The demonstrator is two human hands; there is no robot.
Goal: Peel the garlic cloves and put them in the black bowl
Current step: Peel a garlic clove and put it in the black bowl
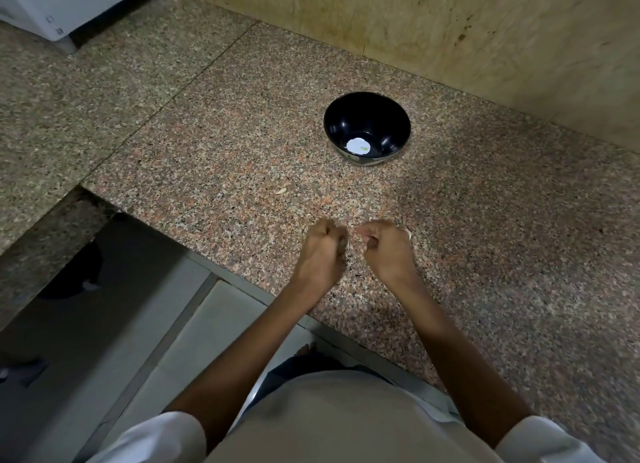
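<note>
The black bowl (367, 126) stands on the granite counter, well beyond my hands. A white round patch and a small pale green bit lie on its bottom. My left hand (323, 251) and my right hand (388, 247) hover side by side near the counter's front edge, a small gap between them, both with fingers curled in. A white bit of garlic clove (409, 234) shows at the far side of my right hand, which grips it. Nothing shows in my left hand; motion blur hides its fingertips.
A scrap of garlic skin (282, 190) lies on the counter (485, 237) between my hands and the bowl. A plywood wall (450, 29) stands behind the bowl. A white appliance (52, 5) sits at the far left. The counter edge drops to the floor at lower left.
</note>
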